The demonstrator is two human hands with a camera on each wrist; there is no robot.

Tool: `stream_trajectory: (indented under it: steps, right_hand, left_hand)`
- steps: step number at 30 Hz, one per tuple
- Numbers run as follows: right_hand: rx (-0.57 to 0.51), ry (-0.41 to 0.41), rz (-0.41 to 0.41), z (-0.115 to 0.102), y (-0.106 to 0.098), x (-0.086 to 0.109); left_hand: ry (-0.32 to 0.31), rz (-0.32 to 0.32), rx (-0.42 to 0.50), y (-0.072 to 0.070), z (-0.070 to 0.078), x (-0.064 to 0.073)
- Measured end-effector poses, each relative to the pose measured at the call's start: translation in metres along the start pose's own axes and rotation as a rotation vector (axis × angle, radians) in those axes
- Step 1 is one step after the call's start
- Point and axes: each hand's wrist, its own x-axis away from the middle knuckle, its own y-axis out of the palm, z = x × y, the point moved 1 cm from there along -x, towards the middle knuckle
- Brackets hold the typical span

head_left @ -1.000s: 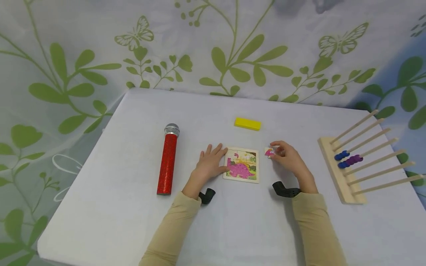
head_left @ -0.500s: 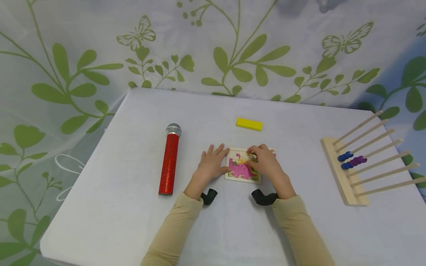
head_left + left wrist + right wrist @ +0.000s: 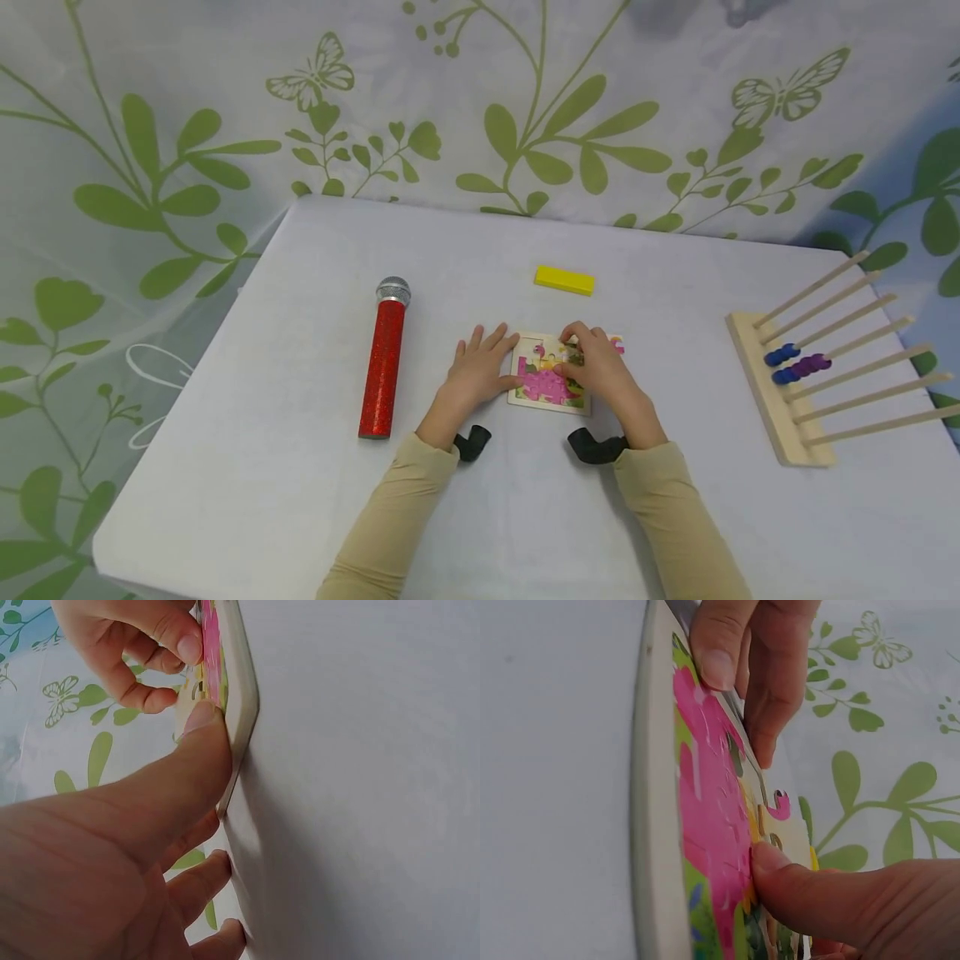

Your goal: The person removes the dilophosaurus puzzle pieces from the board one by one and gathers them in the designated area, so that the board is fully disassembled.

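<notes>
A square wooden dinosaur jigsaw puzzle (image 3: 546,385) lies at mid-table, its pink dinosaur showing low in the frame. My left hand (image 3: 474,371) rests at its left side with fingers spread on the cloth. The left thumb (image 3: 199,742) lies over the puzzle's edge. Above the upper right part is my right hand (image 3: 600,362), thumb and forefinger bent around a puzzle piece (image 3: 573,351) there, mostly covered by the fingers. In the right wrist view the thumb (image 3: 795,889) touches the picture surface. Just right of the frame lies a loose puzzle piece (image 3: 617,342), partly behind the right hand.
A yellow block (image 3: 564,281) lies behind the puzzle. To the left is a red glitter microphone (image 3: 383,358). On the right stands a wooden peg rack (image 3: 780,400) with blue and purple beads, its rods leaning outward. A leaf-patterned cloth (image 3: 465,100) hangs behind the table.
My right hand has moved left from beside the loose piece onto the puzzle's upper right, and has stayed there for the last half second. The left hand has kept its place.
</notes>
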Motion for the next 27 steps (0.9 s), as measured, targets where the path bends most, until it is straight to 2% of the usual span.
stream_trajectory:
  steps: [6,13,18,27]
  right_hand:
    - [-0.057,-0.022,0.011,-0.003,0.001,0.0]
    - [-0.108,-0.075,0.028,0.008,0.001,-0.001]
    - [-0.108,-0.11,0.049,0.011,0.005,0.0]
    - [-0.054,-0.118,0.074,0.01,0.009,0.0]
  left_hand:
    - [-0.006,0.003,-0.004,-0.001,0.002,0.0]
    - [-0.002,0.005,-0.003,-0.001,0.003,0.0]
    - [-0.001,0.007,-0.01,-0.001,0.002,0.0]
    - [0.0,-0.002,-0.001,-0.002,0.003,0.002]
